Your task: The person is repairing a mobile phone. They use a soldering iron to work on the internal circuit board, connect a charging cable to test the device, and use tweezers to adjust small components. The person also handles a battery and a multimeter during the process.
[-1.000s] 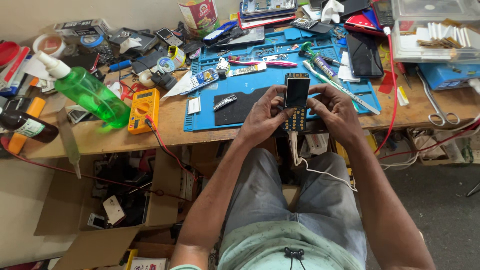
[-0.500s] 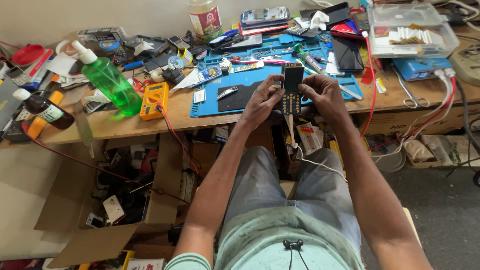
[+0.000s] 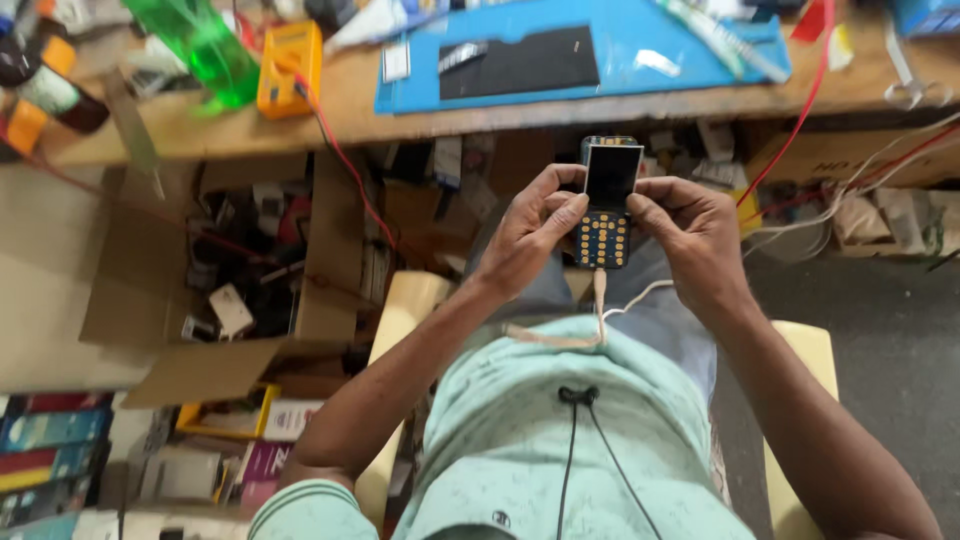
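Observation:
I hold a small opened-up keypad phone (image 3: pixel 608 205) upright over my lap with both hands. Its dark screen sits on top and a bare blue board with gold key contacts shows below. My left hand (image 3: pixel 530 228) grips its left edge, thumb resting on the board. My right hand (image 3: pixel 695 230) grips the right edge. A pale cable (image 3: pixel 598 310) hangs from the phone's bottom down onto my green shirt.
The wooden bench (image 3: pixel 560 105) runs across the top with a blue work mat (image 3: pixel 640 60), a yellow multimeter (image 3: pixel 290 55) and a green bottle (image 3: pixel 205 45). An open cardboard box (image 3: pixel 210 270) of parts sits under the bench at left. Red wires (image 3: pixel 800 110) hang at right.
My hands brought the phone off the bench edge toward my lap, and my head tilted down, so the bench now shows only along the top.

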